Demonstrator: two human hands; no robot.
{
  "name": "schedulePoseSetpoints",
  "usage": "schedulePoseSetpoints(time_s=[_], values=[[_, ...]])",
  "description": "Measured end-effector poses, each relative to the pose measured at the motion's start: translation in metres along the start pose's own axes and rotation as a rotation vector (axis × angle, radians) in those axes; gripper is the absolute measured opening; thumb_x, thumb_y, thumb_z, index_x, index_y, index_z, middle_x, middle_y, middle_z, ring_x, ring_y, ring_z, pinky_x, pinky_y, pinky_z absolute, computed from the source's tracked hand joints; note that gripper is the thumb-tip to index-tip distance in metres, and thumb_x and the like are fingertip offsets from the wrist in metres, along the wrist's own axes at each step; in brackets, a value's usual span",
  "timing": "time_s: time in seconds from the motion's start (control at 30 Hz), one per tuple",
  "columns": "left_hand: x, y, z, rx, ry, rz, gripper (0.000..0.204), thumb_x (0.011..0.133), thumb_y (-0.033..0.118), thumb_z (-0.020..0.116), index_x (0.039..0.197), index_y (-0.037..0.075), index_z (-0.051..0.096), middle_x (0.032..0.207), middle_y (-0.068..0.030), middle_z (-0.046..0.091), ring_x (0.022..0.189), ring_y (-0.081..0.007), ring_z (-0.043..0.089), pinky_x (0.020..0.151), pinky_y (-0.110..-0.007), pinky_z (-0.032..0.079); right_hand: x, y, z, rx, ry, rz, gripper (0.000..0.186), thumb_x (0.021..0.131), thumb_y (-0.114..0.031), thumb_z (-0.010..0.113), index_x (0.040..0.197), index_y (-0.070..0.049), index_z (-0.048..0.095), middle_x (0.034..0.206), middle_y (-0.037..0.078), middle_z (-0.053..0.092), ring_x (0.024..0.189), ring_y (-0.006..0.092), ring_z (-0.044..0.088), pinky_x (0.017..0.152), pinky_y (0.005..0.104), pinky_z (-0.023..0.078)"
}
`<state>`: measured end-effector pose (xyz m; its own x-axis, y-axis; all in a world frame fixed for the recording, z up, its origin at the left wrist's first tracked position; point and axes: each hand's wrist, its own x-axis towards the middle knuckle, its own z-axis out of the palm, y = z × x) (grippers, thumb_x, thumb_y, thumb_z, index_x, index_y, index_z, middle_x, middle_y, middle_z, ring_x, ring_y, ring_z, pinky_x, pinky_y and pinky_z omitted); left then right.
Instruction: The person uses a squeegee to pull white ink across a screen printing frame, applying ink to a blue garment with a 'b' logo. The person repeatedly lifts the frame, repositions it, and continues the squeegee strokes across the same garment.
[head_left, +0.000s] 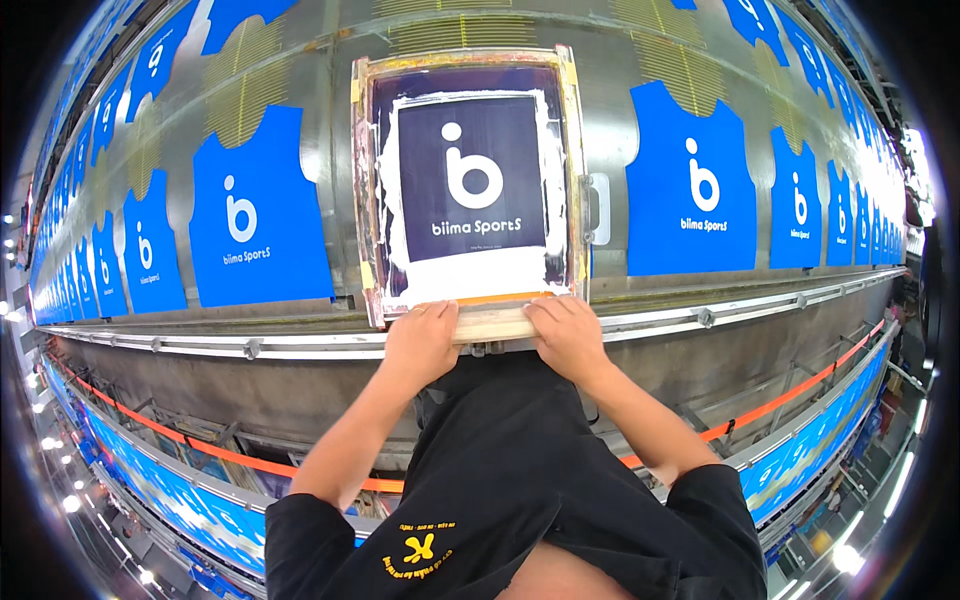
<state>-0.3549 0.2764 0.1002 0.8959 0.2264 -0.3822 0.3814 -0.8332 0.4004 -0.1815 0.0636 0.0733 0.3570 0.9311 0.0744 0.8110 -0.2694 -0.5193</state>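
Note:
A screen-printing frame (362, 190) lies in the middle of the long metal bench, its dark mesh (420, 160) showing a white logo shape, with white ink (470, 275) around its edges and banked along the near end. At that near edge my left hand (425, 335) and my right hand (563, 332) grip the two ends of a wooden squeegee (495, 322) with an orange blade, fingers wrapped over the handle. Both forearms come up from my black short sleeves.
Blue shirt panels (260, 170) with white logos line both sides of the frame (690, 150) and a row beyond. A metal rail (250, 348) runs along the bench's front edge. Lower down behind me are an orange strip (760, 405) and another bench with blue pieces (800, 450).

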Motion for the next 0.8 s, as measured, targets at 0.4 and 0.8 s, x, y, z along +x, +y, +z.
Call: schedulePoseSetpoints(time_s=[0.4,0.8], values=[[0.29,-0.102,-0.165,0.235,-0.009,-0.001,0.041,0.088,0.052,0.077,0.094,0.012,0.083,0.09,-0.0131,0.079,0.089,-0.0339,0.076,0.081,-0.048,0.061,0.3,0.136,-0.032,-0.179,-0.064,0.26,0.034,0.089,-0.044,0.08,0.095,-0.012,0.073,0.094,0.008,0.072,0.098,0.033,0.07,0.083,0.0484,0.056],[0.103,-0.053,-0.023,-0.003,0.032,-0.121,0.041,0.076,0.012,0.079,0.116,0.011,0.071,0.114,-0.0099,0.077,0.106,-0.0267,0.075,0.087,-0.042,0.062,0.101,0.044,0.027,-0.142,0.151,0.07,0.028,0.065,-0.011,0.081,0.091,-0.011,0.07,0.087,0.005,0.067,0.081,0.0271,0.064,0.073,0.0434,0.05]])
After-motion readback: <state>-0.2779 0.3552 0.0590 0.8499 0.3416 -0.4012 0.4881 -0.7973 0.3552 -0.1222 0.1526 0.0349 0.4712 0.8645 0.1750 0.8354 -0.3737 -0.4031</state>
